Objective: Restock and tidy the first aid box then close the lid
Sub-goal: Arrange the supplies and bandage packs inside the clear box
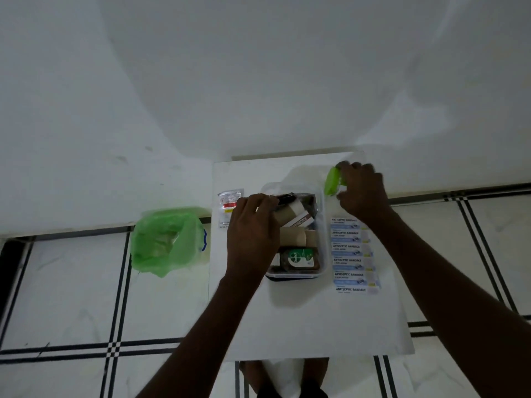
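First aid box (pixel 323 225) at table (pixel 301 320) centre, lid off. Left hand (pixel 253 225) on its 9 o'clock rim – grip unclear. Right hand (pixel 363 191) at 2 o'clock, fingers closed on green lid (pixel 332 181). Bandage strips (pixel 352 254) at 3 o'clock.

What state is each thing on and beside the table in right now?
First aid box: open, no lid on, packed with items.
Green lid: off the box, tilted, gripped by right hand.
Left hand: resting on the box's left edge.
Antiseptic bandage strips: outside the box, in a row.
Sachet: outside, lying flat.
Green bag: open-mouthed.
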`<state>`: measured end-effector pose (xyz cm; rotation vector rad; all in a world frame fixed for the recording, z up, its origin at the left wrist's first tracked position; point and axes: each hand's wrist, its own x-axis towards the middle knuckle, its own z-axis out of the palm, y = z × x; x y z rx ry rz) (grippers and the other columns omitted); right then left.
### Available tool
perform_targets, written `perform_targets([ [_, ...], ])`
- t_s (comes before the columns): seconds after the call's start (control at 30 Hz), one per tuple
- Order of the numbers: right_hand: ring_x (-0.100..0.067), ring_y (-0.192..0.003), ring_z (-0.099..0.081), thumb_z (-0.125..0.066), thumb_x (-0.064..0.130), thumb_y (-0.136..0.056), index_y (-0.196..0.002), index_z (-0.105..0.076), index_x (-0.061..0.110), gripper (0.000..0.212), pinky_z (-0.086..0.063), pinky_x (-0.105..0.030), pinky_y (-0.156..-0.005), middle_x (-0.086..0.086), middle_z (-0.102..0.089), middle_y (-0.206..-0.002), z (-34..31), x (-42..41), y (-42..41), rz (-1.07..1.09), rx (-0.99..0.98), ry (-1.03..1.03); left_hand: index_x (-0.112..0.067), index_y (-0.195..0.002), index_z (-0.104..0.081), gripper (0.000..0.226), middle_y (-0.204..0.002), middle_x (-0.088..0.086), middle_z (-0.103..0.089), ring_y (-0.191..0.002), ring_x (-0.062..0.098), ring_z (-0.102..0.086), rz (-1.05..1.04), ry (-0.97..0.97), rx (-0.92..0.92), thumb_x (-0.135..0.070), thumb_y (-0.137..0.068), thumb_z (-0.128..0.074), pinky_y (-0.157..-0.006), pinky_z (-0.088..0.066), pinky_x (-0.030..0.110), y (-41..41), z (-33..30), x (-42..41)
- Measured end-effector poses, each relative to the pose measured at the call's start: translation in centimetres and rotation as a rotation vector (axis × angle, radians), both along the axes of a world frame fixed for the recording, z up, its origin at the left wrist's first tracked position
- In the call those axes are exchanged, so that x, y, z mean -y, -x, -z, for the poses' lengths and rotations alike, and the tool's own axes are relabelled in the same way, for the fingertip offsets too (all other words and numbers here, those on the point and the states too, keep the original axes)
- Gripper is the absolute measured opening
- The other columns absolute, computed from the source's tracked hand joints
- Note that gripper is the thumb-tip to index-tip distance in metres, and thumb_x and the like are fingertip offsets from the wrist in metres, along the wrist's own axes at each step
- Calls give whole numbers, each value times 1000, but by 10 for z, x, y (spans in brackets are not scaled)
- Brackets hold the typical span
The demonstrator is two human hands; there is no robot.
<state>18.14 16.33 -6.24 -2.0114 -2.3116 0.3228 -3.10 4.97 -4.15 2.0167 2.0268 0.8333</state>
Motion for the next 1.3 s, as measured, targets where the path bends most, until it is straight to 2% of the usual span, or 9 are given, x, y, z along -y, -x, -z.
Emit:
perform_targets([
  [0.2,-37,-97,-55,-74,23,-66,-116,-55,12,55,-44,-43,-80,-12,-66,-103,-68,14,19,9,-245,-212,-14,-109,-69,27,-109,2,-69,-104,23,-58,-193,1,168,-4,-86,-59,-87,-43,23,17,2,6],
  [0.3,-34,-94,-56,-75,27,-64,-117,-57,16,57,-45,-42,-82,-9,-67,-100,-70,35,47,-146,-241,-108,-17,-109,-68,28,-106,2,-68,-96,26,-62,-275,36,252,-7,-88,-54,-80,-55,39,31,11,8],
  [0.5,-33,-108,-50,-75,30,-71,-129,-55,18,63,-40,-42,-91,-10,-64,-116,-31,54,84,-317,-160,119,-13,-123,-59,34,-114,11,-63,-104,30,-59,-352,250,135,-14,-89,-64,-81,-52,40,72,38,3],
  [0.67,-29,-116,-44,-74,27,-78,-136,-52,17,62,-39,-40,-98,-10,-57,-126,-23,53,82,-241,-230,146,-9,-130,-53,54,-119,17,-60,-108,36,-56,-276,423,58,-30,-84,-71,-87,-51,45,83,54,-18],
  [0.8,-28,-120,-44,-74,26,-79,-138,-50,14,65,-39,-40,-102,-10,-56,-130,-20,58,79,-225,-266,131,-10,-128,-52,58,-119,14,-58,-110,32,-56,-344,426,40,-38,-82,-73,-83,-52,43,76,57,-25],
  [0.97,-30,-123,-46,-73,26,-80,-135,-51,10,61,-37,-42,-104,-12,-57,-134,-17,60,79,-215,-288,101,-13,-113,-55,43,-108,9,-59,-96,29,-63,-412,357,26,-41,-84,-70,-72,-51,38,63,48,-6],
  [1.07,-31,-122,-48,-73,29,-81,-133,-53,11,59,-37,-43,-104,-12,-58,-132,-14,62,81,-206,-283,79,-14,-117,-54,57,-107,8,-61,-95,27,-64,-365,461,-22,-53,-79,-71,-74,-55,39,55,56,14],
  [1.2,-31,-124,-46,-72,29,-81,-133,-53,11,59,-36,-44,-104,-12,-58,-133,-17,64,84,-188,-270,76,-13,-129,-50,58,-116,9,-63,-103,29,-64,-307,582,-107,-44,-83,-68,-82,-53,39,51,61,29],
  [1.3,-31,-121,-45,-73,31,-79,-131,-55,12,58,-40,-45,-102,-11,-59,-129,-18,65,83,-185,-248,44,-14,-120,-57,47,-106,8,-68,-95,28,-67,-369,460,-48,-41,-83,-66,-77,-52,36,52,43,27],
])
